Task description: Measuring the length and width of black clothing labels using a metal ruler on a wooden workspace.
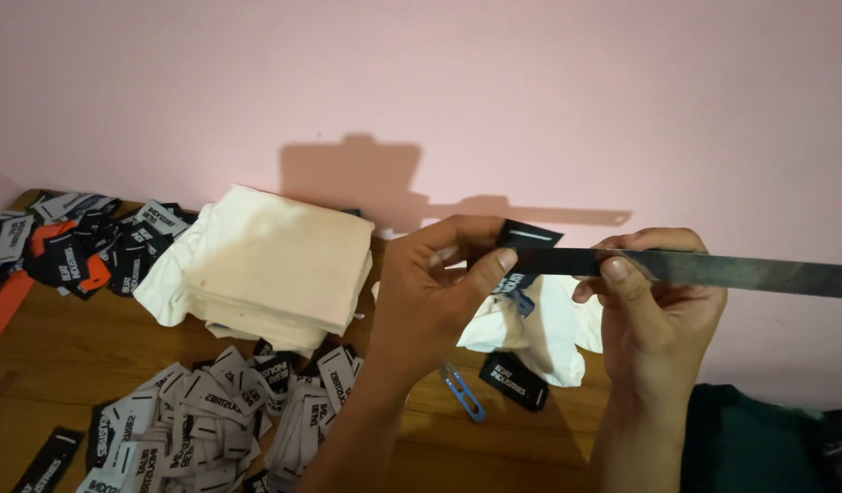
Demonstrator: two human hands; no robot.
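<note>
Head view: both hands are raised above the wooden desk [65, 342], in front of a pink wall. The left hand [430, 292] pinches a small black woven label [529, 237] between thumb and forefinger, pressing it against a long dark metal ruler [713, 269]. The right hand [654, 310] is closed around the ruler near its inner end, thumb laid flat on the blade, remaining fingers curled behind. The ruler runs level to the right, off the edge of the picture.

Handling, as judged: the label appears thin, soft and very light, likely to fold or slip unless held flat near an edge. The ruler appears stiff and narrow, with a smooth face that may slide under the thumb; a hold close to the label gives the firmest control.

On the desk below lie a folded stack of cream cloth [275, 265], a crumpled white cloth [540, 333] under the hands, a loose black label [515, 380], a small blue tool [462, 391], a heap of white and black labels [211, 420] at front, and black and orange labels [83, 251] at far left.
</note>
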